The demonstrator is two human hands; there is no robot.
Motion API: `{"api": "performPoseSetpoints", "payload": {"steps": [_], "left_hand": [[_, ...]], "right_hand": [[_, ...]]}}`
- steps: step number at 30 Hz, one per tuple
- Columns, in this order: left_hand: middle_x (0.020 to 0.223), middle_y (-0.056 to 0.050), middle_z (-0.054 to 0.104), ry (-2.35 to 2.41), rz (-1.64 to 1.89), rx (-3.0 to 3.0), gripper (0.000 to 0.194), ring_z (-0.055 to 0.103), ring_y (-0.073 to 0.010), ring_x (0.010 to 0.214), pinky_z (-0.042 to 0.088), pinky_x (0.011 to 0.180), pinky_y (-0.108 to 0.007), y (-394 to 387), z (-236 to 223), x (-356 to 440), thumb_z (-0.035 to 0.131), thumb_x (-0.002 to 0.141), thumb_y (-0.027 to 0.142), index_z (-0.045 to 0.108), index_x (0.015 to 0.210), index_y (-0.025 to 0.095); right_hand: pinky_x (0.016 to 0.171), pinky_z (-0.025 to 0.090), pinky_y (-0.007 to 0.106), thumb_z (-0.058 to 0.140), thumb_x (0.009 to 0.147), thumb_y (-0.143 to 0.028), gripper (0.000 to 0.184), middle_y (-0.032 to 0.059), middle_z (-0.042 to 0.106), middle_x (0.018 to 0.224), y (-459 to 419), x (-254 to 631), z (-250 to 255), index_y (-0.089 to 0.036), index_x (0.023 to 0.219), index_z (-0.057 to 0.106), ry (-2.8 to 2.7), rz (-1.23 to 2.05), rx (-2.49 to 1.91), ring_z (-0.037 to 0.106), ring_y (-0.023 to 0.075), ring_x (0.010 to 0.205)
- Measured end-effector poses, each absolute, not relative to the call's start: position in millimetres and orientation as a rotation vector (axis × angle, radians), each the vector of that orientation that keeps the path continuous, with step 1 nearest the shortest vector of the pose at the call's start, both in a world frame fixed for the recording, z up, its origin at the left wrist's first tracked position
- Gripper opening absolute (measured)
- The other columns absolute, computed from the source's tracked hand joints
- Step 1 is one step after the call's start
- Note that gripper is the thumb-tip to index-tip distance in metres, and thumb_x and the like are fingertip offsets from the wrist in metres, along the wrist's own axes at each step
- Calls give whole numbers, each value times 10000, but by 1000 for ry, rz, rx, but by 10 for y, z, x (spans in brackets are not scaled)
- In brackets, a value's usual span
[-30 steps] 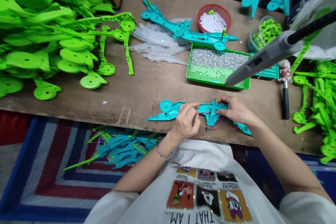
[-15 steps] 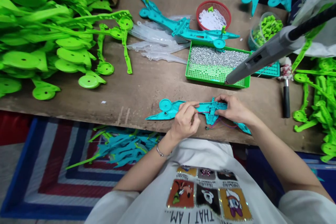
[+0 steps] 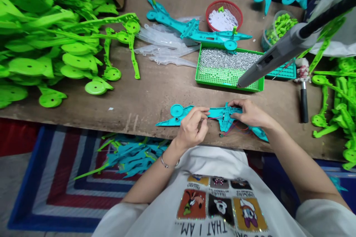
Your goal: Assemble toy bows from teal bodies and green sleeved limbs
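Note:
A long turquoise plastic part (image 3: 214, 113), open side up, lies along the front edge of the wooden table with a wheel-like disc at its left end. My left hand (image 3: 192, 127) is closed over its left half, fingertips pinching a thin red wire (image 3: 213, 118) that runs along the part. My right hand (image 3: 251, 114) grips the part just right of its crosspiece, thumb on the near side and fingers on the far side. Loose red and blue wires trail below it, ending in a small dark connector (image 3: 221, 135). My fingers hide some of the wire.
A green basket (image 3: 217, 79) of metal screws stands beyond my hands, with a grey power screwdriver (image 3: 258, 67) hanging over it. Another turquoise part (image 3: 191, 31) lies behind. Bright green parts (image 3: 27, 64) are heaped left. A black-handled tool (image 3: 304, 102) lies right.
My left hand has shifted very slightly, still at the wire. My right hand keeps its hold on the part. The view has moved a little.

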State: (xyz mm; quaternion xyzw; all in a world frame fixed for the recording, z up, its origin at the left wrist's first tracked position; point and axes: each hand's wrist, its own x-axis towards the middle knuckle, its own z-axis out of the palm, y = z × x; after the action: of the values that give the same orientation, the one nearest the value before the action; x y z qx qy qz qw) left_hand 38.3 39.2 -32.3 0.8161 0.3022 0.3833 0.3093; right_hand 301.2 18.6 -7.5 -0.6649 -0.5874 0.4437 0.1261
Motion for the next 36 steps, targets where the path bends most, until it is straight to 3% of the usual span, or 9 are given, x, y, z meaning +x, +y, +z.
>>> {"api": "performPoseSetpoints", "payload": {"steps": [6,10,12,19,21,24,28,32,36], "left_hand": [[1157,-75,742,919,1073,2336,219,708,-232,1087,554,1008,-437,497,2,-38,613,877,98,630,1060,218],[1122,-68,751,1349,1166,2024,75,723,-236,1060,568,975,-428,638,-67,-350,609,947,228,655,1002,208],[1110,-73,750,1472,1183,1838,131,730,-237,1054,579,964,-421,678,-176,-438,593,976,313,654,996,199],[1037,-60,757,1635,1069,1495,268,762,-167,726,592,682,-289,620,-439,-423,541,1015,454,559,1075,194],[1011,-46,764,1658,1053,1522,260,735,-141,628,563,626,-265,615,-436,-400,517,1027,458,525,1063,201],[945,-31,761,1645,1032,1516,254,701,-130,547,526,545,-242,634,-420,-377,500,1033,461,493,1052,208],[945,-38,755,1642,1049,1482,259,688,-129,521,507,494,-231,658,-435,-362,501,1026,467,473,1053,211],[925,-47,758,1631,1037,1489,266,686,-140,507,507,475,-239,669,-470,-382,486,1029,480,457,1048,216],[907,-36,753,1637,1052,1438,273,700,-144,538,539,506,-242,699,-486,-450,500,1018,486,450,1067,222]], "right_hand": [[854,520,335,732,722,-143,345,33,760,998,211,3060,-121,-205,1061,723,-1705,1241,-1906,682,217,928],[831,543,335,757,728,-157,326,26,773,973,218,3079,-155,-201,1051,745,-1653,1296,-1884,698,206,876],[870,552,353,769,732,-163,339,32,781,1012,213,3098,-177,-204,1068,751,-1634,1311,-1886,711,215,909],[1030,503,399,609,936,-273,317,53,738,1252,39,3150,-31,-247,1234,713,-1674,1108,-1846,682,241,1148],[1010,497,406,534,996,-328,294,69,741,1218,-61,3138,87,-240,1211,714,-1724,941,-1875,677,245,1123],[997,469,456,652,940,-445,302,83,749,1148,-209,3115,240,-248,1155,729,-1942,845,-1913,664,286,1090],[975,463,473,681,927,-356,206,49,770,1049,-309,3129,326,-296,1112,752,-2102,909,-1829,684,277,1019],[880,541,374,622,964,-336,146,43,761,973,-288,3203,231,-261,973,747,-1628,769,-1794,710,214,923],[808,580,363,605,959,-392,196,48,740,945,-265,3259,-37,-224,1025,680,-1195,591,-1903,721,208,855]]}}
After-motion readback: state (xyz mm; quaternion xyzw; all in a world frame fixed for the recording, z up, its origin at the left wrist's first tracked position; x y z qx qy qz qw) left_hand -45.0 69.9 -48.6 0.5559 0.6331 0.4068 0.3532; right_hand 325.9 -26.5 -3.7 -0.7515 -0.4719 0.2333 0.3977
